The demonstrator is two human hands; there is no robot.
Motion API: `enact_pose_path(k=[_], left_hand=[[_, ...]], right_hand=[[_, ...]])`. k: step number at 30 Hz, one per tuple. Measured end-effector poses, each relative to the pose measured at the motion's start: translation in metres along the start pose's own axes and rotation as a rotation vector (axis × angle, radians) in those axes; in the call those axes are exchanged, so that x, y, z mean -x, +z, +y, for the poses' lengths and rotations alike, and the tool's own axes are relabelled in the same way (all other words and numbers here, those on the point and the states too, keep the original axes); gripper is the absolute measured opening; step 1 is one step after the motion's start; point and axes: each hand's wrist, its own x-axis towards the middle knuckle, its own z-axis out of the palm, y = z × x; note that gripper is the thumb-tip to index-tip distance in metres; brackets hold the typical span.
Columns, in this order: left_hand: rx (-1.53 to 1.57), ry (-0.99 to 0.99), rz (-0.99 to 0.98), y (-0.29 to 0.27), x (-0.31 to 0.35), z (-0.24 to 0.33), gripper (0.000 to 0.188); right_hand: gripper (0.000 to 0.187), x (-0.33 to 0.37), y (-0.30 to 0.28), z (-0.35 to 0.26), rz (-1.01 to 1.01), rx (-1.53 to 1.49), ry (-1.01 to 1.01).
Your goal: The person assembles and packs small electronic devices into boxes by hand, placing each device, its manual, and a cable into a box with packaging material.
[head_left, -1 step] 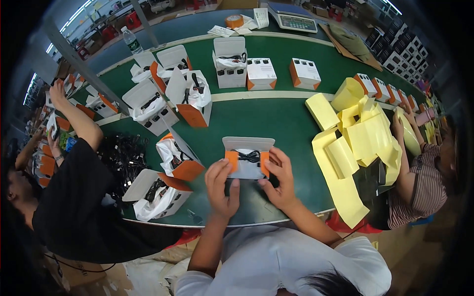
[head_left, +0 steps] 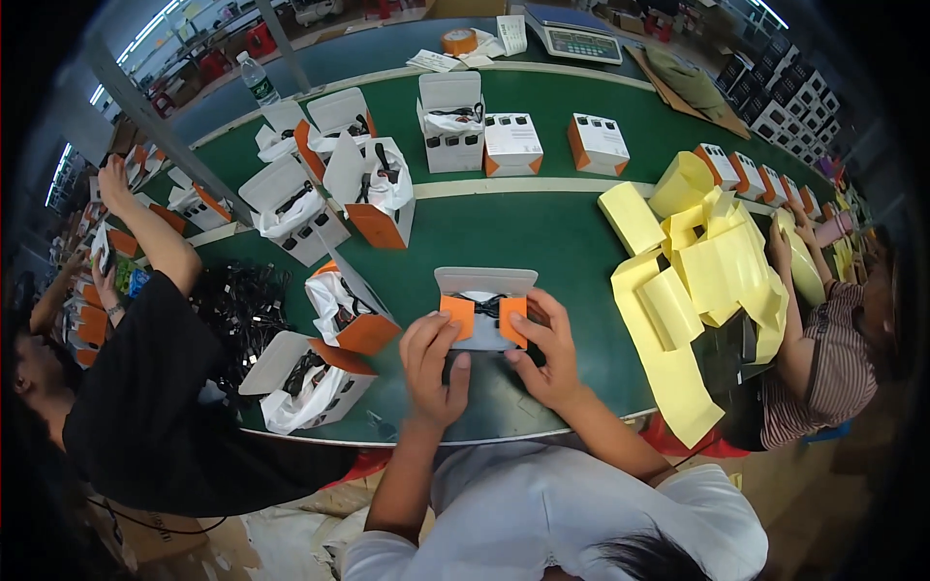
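A small white and orange carton point(head_left: 486, 281) stands on the green table right in front of me, its grey-white lid raised at the far side. My left hand point(head_left: 434, 363) grips its left side, the fingers lying along the orange left flap. On the opposite side my right hand point(head_left: 549, 353) holds the carton, fingers over the orange right flap and thumb at the near wall. Both flaps are folded partly inward. In the gap between them shows a coiled black cable point(head_left: 487, 305) on white wrapping.
Several open cartons point(head_left: 329, 392) with white bags stand to the left, beside a heap of black cables point(head_left: 242, 320). Closed cartons point(head_left: 512, 145) sit at the back. Yellow sheets point(head_left: 712, 266) pile up at the right. Co-workers sit on both sides; one wears a black sleeve point(head_left: 165, 368).
The two orange side flaps have swung further inward under my fingers, covering more of the black cable. The carton has stayed almost in place.
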Motion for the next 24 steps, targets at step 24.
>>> enact_pose_path(k=[24], left_hand=[[0.363, 0.122, -0.445, -0.026, -0.055, -0.024, 0.039]], right_hand=[[0.039, -0.055, -0.035, -0.036, -0.424, 0.044, 0.158]])
